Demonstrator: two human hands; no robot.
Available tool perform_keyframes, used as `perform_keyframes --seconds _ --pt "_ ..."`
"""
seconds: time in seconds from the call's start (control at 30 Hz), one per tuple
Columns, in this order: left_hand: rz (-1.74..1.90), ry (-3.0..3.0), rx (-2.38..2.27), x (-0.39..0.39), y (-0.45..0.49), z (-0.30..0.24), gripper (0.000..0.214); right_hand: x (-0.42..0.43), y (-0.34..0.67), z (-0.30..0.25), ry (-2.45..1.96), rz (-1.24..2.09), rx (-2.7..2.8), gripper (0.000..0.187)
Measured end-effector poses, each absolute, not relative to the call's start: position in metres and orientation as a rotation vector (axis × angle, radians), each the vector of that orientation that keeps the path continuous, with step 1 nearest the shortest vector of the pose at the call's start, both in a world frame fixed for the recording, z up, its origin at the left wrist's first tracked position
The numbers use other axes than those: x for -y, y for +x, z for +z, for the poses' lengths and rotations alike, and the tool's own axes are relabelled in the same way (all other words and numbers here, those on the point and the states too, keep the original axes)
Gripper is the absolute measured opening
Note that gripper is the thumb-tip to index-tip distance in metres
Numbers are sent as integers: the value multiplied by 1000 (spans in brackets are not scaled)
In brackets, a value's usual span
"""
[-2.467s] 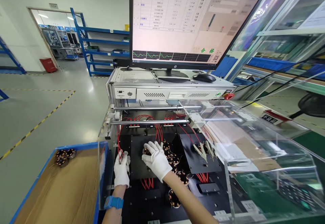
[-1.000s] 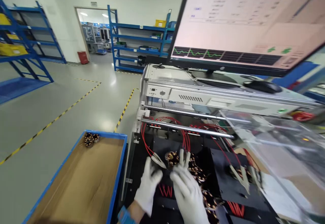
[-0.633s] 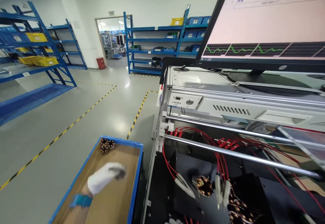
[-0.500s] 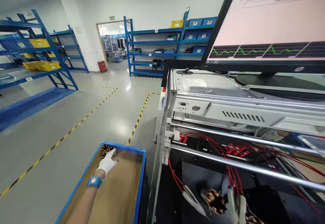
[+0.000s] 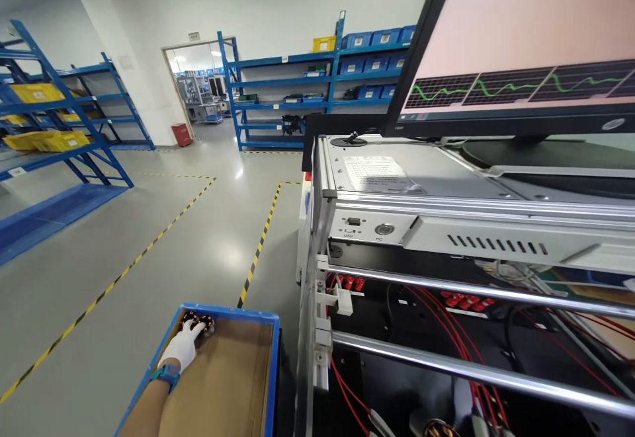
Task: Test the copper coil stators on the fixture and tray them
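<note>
My left hand (image 5: 182, 348), in a white glove with a blue band at the wrist, reaches into the far left corner of a blue bin (image 5: 247, 313) with a brown cardboard lining. Its fingers are bent around a copper-wound motor stator (image 5: 208, 324). Beside it in the same corner, more dark windings with copper ends show, partly covered by the fingers. My right hand is out of view. At the bottom edge, another round copper-wound stator (image 5: 439, 428) sits inside the test machine, near red wires (image 5: 459, 341) and pale clips, cut off by the frame.
A metal-framed machine (image 5: 319, 238) with two steel rails (image 5: 446, 361) stands right of the bin. On top is a monitor (image 5: 501, 47) showing green waveforms. Blue shelving (image 5: 282, 106) with bins lines the back wall. Yellow-black tape (image 5: 260, 245) marks the floor.
The view has turned right and dropped closer to the machine. My left hand stays at the bin's far left corner, with its fingers now lower over the stators.
</note>
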State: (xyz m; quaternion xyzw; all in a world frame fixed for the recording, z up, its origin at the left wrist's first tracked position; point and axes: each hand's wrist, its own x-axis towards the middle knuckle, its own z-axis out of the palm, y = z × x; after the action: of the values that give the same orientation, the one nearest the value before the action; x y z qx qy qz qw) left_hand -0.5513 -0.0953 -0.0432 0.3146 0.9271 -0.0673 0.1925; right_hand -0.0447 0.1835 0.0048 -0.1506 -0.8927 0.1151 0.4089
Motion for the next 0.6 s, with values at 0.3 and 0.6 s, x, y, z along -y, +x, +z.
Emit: perform_keyframes --seconds 0.3,0.6 --pt "140 685 -2723 87 -485 -45 52 -151 -15 20 -612 -45 2177 11" --pt "893 389 -2332 162 -332 12 53 -60 -15 36 -409 246 2271 30"
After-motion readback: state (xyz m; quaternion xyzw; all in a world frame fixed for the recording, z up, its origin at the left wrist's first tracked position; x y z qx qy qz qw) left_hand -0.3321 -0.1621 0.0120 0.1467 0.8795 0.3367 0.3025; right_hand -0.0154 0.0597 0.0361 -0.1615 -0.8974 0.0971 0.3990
